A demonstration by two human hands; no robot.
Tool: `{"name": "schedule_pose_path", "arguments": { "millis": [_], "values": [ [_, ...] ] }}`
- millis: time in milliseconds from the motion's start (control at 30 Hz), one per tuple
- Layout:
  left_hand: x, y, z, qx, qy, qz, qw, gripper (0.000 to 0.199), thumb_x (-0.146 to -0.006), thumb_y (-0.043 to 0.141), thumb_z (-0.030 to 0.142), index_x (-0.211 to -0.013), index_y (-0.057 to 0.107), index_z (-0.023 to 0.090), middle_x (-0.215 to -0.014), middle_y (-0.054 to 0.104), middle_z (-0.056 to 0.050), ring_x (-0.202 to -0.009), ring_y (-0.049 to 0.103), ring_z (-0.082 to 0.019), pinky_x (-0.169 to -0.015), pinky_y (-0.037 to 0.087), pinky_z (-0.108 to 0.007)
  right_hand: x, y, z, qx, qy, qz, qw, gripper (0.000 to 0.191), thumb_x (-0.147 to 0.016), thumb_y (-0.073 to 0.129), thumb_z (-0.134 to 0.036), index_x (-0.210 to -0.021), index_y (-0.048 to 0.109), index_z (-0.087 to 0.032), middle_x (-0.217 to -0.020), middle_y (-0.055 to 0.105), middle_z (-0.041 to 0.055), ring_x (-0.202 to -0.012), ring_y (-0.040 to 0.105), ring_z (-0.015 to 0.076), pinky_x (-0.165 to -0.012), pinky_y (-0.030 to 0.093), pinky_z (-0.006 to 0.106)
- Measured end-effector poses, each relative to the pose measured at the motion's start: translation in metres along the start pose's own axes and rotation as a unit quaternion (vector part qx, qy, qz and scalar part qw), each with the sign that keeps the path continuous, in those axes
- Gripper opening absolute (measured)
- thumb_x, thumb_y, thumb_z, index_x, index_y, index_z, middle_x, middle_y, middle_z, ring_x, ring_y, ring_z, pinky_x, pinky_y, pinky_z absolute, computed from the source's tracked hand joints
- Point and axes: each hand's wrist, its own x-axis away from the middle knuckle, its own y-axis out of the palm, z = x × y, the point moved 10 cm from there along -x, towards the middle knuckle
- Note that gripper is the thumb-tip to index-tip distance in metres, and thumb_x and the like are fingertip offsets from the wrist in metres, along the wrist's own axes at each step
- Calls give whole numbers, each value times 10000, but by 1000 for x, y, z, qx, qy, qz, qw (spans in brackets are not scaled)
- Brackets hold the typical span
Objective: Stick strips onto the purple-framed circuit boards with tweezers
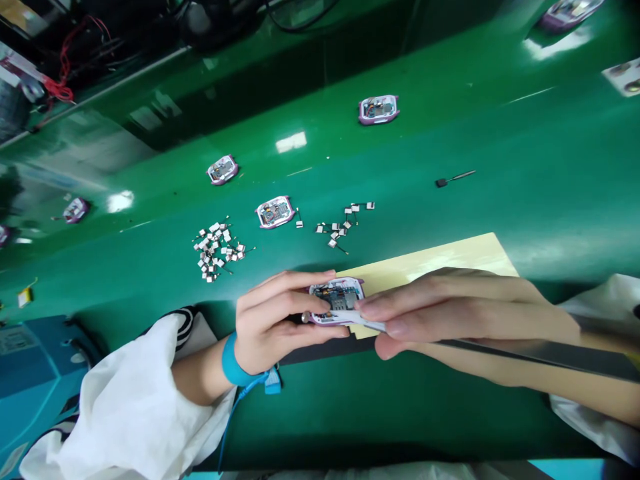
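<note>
My left hand is closed around a small watch case with a white and purple frame. The case lies open side up, with its circuit board and wires showing, and is tilted slightly. From the right, my right hand grips slim metal tweezers, whose tips reach the lower right edge of the case. The right fingertips touch or nearly touch that side of the case. Beneath both hands lies a yellow sheet. A blue wrist strap with a cord is around my left wrist.
On the green table are more open watch cases, including one farther back. Small wired parts lie in a left pile and a looser group. A small dark brush-like tool lies right. A blue bin stands left.
</note>
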Motion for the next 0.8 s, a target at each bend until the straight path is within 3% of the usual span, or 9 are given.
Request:
{"name": "schedule_pose_path", "arguments": {
  "millis": [133, 333, 433, 633, 800],
  "values": [
    [0, 1, 0, 5, 2, -5, 1000, 238, -649, 766, 180, -767, 591, 69, -989, 633, -168, -842, 643, -201, -668, 525, -260, 0, -1, 1, 1, 21, 1, 1000, 107, -874, 575, -111, -979, 578, -88, -1087, 592, 59, -963, 592, 118, -878, 513, 150],
    [-1, 2, 2, 2, 5, -13, 1000, 243, -657, 761, 177, -792, 586, 77, -1006, 632, -147, -872, 636, -187, -686, 532, -249, 3, -2, 12, -32, 107, 20, 994, 117, -896, 571, -215, -1004, 615, -222, -1050, 624, 12, -893, 630, 141, -791, 560, 186],
    [-1, 1, 2, -7, 3, -9, 1000, 283, -665, 760, 199, -850, 587, 74, -986, 641, -133, -894, 632, -179, -713, 533, -239, 3, -4, 10, -63, 110, 35, 991, 134, -899, 564, -206, -1025, 612, -210, -1053, 623, 28, -881, 635, 144, -787, 562, 186],
    [0, 1, 2, -25, 8, -15, 1000, 331, -683, 750, 226, -936, 589, 87, -1005, 638, -117, -912, 626, -170, -732, 538, -241, 5, -1, 15, -98, 180, 9, 979, 144, -907, 548, -200, -1030, 618, -226, -1063, 617, 34, -844, 645, 144, -784, 564, 194],
    [0, 0, 4, -26, 16, -12, 999, 333, -684, 749, 218, -943, 592, 80, -1003, 637, -123, -908, 623, -164, -736, 535, -238, 6, -1, 16, -138, 188, 17, 972, 172, -934, 501, -212, -1070, 604, -235, -1072, 611, 34, -875, 636, 142, -774, 564, 184]
  ]
}}
